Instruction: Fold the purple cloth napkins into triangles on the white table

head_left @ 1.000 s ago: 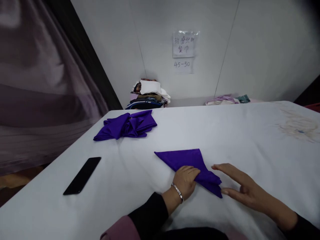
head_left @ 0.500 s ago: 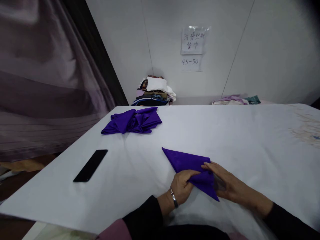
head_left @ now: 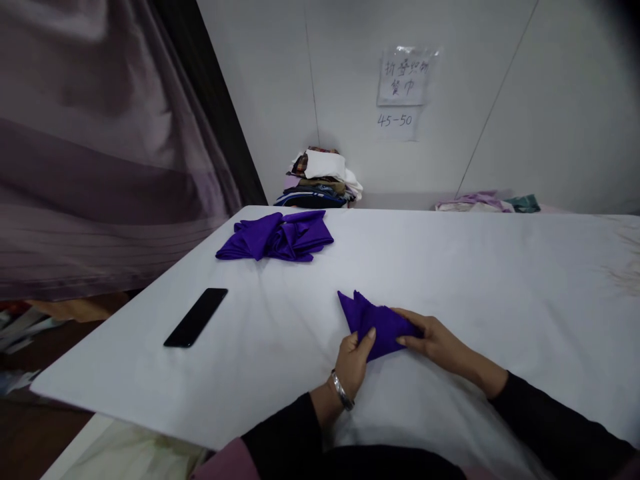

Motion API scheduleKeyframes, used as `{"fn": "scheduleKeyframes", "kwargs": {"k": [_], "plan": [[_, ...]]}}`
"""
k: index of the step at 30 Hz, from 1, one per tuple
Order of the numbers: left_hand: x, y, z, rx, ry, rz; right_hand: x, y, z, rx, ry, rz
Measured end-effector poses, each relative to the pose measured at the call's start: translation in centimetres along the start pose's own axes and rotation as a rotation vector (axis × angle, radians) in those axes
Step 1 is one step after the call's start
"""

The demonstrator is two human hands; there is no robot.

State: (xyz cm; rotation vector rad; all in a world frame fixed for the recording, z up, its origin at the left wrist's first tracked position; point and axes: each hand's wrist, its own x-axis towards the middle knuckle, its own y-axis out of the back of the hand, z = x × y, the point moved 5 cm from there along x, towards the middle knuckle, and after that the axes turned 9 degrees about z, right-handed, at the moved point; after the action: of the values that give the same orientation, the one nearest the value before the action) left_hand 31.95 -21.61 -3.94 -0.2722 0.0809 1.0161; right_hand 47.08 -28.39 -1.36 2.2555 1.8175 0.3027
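Observation:
A folded purple cloth napkin (head_left: 383,327) is between my two hands, over the near middle of the white table. Its pointed corners stick out at the upper left. My left hand (head_left: 353,360), with a silver bracelet at the wrist, grips the lower left edge, thumb on top and fingers hidden behind the cloth. On the right side my right hand (head_left: 433,340) pinches the napkin, its thumb in front and its other fingers behind.
More purple cloths (head_left: 277,237) lie in a crumpled heap at the table's far left. A black phone (head_left: 197,317) rests on the white table (head_left: 270,373). Stacked folded fabrics (head_left: 323,180) and further cloths (head_left: 480,201) sit beyond the far edge, below handwritten signs (head_left: 403,83).
The napkin has gone from a long flat triangle to a more compact shape with two points at the upper left. My right hand now grips it with the thumb in front. The camera view shifted slightly.

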Motion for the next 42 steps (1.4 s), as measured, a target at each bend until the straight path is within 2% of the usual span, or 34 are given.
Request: {"fn": "scheduleKeyframes", "kwargs": {"k": [6,9,13,19,24,29,42], "plan": [[0.3,0.1,0.1,-0.176,0.083,0.022,1.2,-0.5,-0.1,0.137,-0.111,-0.026],[0.6,0.3,-0.1,-0.238,0.103,0.041,1.8,-0.7,-0.2,0.136,-0.107,-0.021],[1.4,1.1,0.3,-0.219,0.100,0.083,2.2,-1.2,-1.0,0.190,-0.066,-0.083],[4.0,2.4,2.1,-0.112,0.027,0.118,2.9,-1.5,-0.8,0.197,-0.091,-0.109],[6.2,3.3,2.0,-0.008,-0.013,0.168,3.8,-1.6,0.4,0.095,-0.147,-0.090],[6.9,4.1,1.3,0.083,-0.054,0.224,5.0,-1.8,1.0,0.065,-0.174,-0.117],[8.3,6.3,1.7,0.502,-0.206,0.373,6.9,-2.4,1.0,-0.337,-0.079,-0.023]]}}
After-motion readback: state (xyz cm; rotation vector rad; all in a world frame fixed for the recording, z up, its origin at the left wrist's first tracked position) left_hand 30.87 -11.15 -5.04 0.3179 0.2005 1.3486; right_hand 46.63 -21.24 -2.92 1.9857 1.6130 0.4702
